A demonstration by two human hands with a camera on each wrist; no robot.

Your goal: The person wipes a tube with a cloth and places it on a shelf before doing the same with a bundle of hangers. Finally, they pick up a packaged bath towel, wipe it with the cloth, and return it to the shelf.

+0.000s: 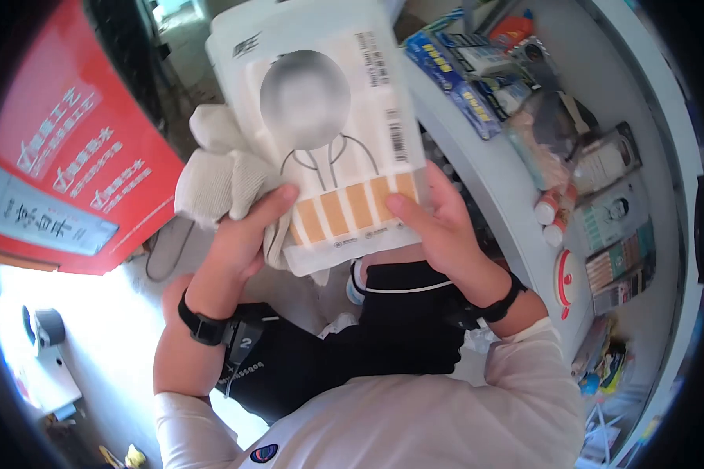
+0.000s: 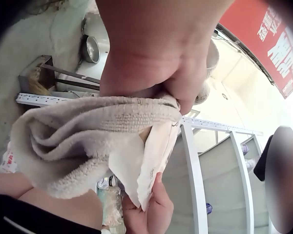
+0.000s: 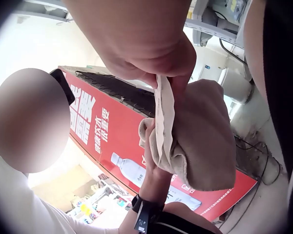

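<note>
A white flat package (image 1: 332, 168) with a line drawing of a jacket, a barcode and a row of tan strips is held up in the head view. My left hand (image 1: 250, 227) pinches its lower left edge together with a bunched beige cloth (image 1: 225, 176). On the package's lower right, my right hand (image 1: 446, 227) grips with the thumb on the front. The left wrist view shows the cloth (image 2: 83, 136) hanging in folds beside the package (image 2: 158, 151). Seen edge-on in the right wrist view, the package (image 3: 163, 122) is thin, with the cloth (image 3: 205, 136) behind it.
A red printed box (image 1: 78, 141) stands at the left. Along the right runs a grey shelf (image 1: 524, 242) with blue boxes (image 1: 454, 82), packaged goods (image 1: 618, 211) and a round red-and-white item (image 1: 563, 283). A white item with a dark ring (image 1: 47, 327) lies at lower left.
</note>
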